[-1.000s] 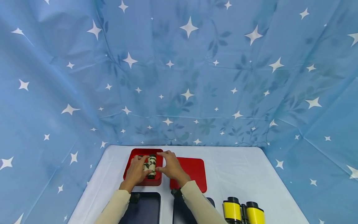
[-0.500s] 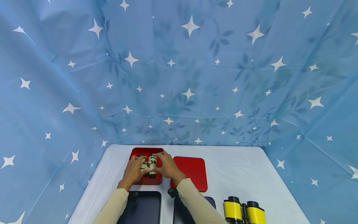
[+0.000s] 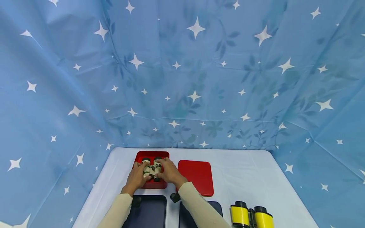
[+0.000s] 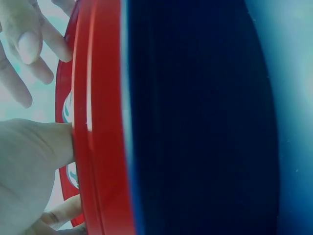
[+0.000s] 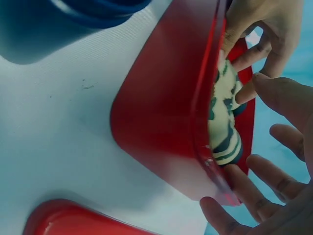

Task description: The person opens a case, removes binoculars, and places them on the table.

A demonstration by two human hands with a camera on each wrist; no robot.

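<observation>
In the head view, camouflage-patterned binoculars with dark ends lie inside a red box, both barrels showing. My left hand holds the left barrel; its thumb reaches over the box's near rim in the left wrist view. From the right, my right hand is at the other barrel. In the right wrist view its fingers are spread, with one fingertip close to the end of the binoculars. Whether that fingertip touches cannot be told. The undersides of the binoculars are hidden.
A flat red lid lies right of the box. Two dark trays stand nearer, one on the left and one partly under my right sleeve. Yellow-and-black binoculars are at the front right. A starry blue curtain surrounds the white table.
The camouflage binoculars have turned slightly in the box, and more of their left barrel shows between my hands. My right hand has moved in a little closer to the right barrel.
</observation>
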